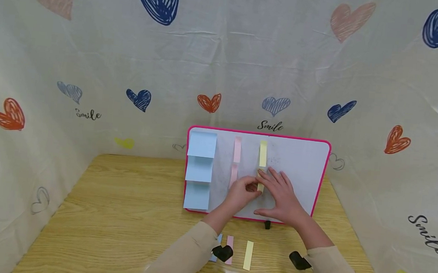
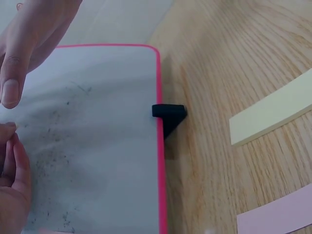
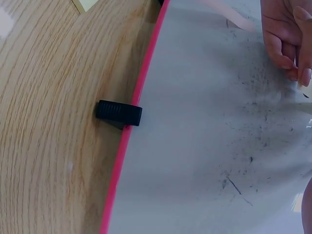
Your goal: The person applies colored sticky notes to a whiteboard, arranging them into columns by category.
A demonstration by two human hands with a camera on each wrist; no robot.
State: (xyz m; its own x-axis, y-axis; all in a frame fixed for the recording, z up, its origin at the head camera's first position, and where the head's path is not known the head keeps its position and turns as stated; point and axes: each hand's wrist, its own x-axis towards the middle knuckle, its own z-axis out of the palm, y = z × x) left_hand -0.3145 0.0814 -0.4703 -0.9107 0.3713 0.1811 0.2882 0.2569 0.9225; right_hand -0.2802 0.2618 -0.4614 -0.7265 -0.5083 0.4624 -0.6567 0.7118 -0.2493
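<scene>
A whiteboard with a pink rim (image 1: 299,170) leans at the back of the table. On it, an upper yellow sticky strip (image 1: 263,153) hangs above a lower yellow sticky strip (image 1: 260,187), which both hands partly cover. My left hand (image 1: 242,195) pinches the lower strip near its bottom end, its thumb and curled fingers together. From the other side my right hand (image 1: 282,199) touches that strip near its top with fingertips, fingers spread and thumb apart. In the right wrist view, a pale bit of the strip (image 3: 306,89) shows at the left hand's fingertips.
Several blue sticky notes (image 1: 200,169) run down the board's left side, beside two pink strips (image 1: 237,149). A black clip (image 1: 267,224) grips the lower rim. Blue, pink (image 1: 229,249) and yellow strip pads (image 1: 248,255) lie on the wooden table (image 1: 132,216) in front.
</scene>
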